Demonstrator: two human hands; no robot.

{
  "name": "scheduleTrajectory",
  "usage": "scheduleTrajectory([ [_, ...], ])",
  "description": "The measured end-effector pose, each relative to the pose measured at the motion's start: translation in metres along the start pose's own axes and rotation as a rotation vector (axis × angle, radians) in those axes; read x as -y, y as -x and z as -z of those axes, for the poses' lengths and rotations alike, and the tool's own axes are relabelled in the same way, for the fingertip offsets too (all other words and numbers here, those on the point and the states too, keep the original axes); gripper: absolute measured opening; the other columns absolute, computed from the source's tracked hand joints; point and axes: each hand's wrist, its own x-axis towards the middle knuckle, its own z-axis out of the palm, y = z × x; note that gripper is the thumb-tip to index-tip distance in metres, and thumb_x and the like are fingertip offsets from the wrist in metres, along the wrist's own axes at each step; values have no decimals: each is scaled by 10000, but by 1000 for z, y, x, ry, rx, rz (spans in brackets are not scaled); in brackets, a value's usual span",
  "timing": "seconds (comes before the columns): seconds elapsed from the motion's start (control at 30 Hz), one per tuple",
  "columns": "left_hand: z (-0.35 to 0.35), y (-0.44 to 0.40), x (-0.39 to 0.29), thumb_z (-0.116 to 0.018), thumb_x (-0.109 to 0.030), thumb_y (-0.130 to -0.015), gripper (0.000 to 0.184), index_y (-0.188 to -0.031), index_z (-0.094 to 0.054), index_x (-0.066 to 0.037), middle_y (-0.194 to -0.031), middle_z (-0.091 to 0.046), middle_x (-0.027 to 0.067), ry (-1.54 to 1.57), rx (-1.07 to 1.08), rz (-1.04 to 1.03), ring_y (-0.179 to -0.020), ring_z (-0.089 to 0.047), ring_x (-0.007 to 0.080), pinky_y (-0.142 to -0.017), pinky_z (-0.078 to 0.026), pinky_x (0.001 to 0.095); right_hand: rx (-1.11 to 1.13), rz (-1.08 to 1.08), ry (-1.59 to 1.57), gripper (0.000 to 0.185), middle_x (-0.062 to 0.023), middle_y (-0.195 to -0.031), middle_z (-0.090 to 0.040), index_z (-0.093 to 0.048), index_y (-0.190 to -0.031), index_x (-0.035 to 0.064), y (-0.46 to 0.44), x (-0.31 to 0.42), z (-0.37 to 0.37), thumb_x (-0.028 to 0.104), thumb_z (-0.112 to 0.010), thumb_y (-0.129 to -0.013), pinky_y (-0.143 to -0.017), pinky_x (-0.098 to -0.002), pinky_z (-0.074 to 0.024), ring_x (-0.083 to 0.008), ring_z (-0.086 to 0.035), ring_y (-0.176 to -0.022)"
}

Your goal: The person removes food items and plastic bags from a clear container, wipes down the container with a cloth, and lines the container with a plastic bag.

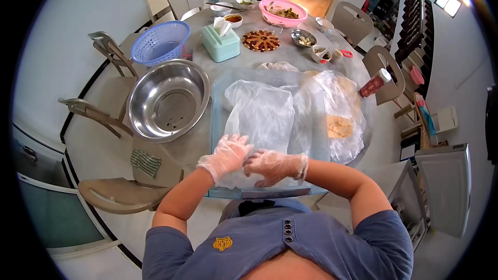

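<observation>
A clear bluish plastic bin (219,124), like a shallow drawer, lies in front of me at the table's near edge. Inside it a thin transparent plastic sheet (262,111) is spread, wrinkled along its sides. Both hands wear clear disposable gloves. My left hand (229,155) rests over the near left part of the sheet, fingers stretched forward. Close beside it, my right hand (272,167) points left with bent fingers pinching at the sheet; their tips are partly hidden. To the right, a plastic bag (346,148) lies with a tan, crumbly-looking mass (339,126) on or in it.
A large steel basin (194,85) and a blue basket (161,41) stand at left. Farther back are a tissue box (220,44), a brown patterned trivet (261,41), a pink basin of greens (270,16) and several bowls. A red jar (373,84) stands right; chairs surround the table.
</observation>
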Motion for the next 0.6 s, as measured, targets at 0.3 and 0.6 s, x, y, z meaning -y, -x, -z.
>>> scheduleTrajectory([
  [0.3, -39, -16, 6, -617, -375, -733, 799, -1363, -216, -92, -1378, -235, 200, -194, 312, 256, -1260, -249, 373, -1011, -224, 447, 33, -563, 403, 954, -202, -1370, -244, -271, -1344, 206, -16, -46, 19, 633, -646, -578, -969, -576, -239, -394, -235, -1258],
  [0.6, -12, -6, -7, -650, -356, -697, 685, -1266, -384, -83, -1268, -381, 176, -198, 498, 159, -1169, -374, 345, -979, -243, 504, 15, -436, 470, 975, -158, -1406, -190, -243, -1354, 287, -8, -83, -17, 649, -648, -544, -948, -619, -219, -345, -186, -1292],
])
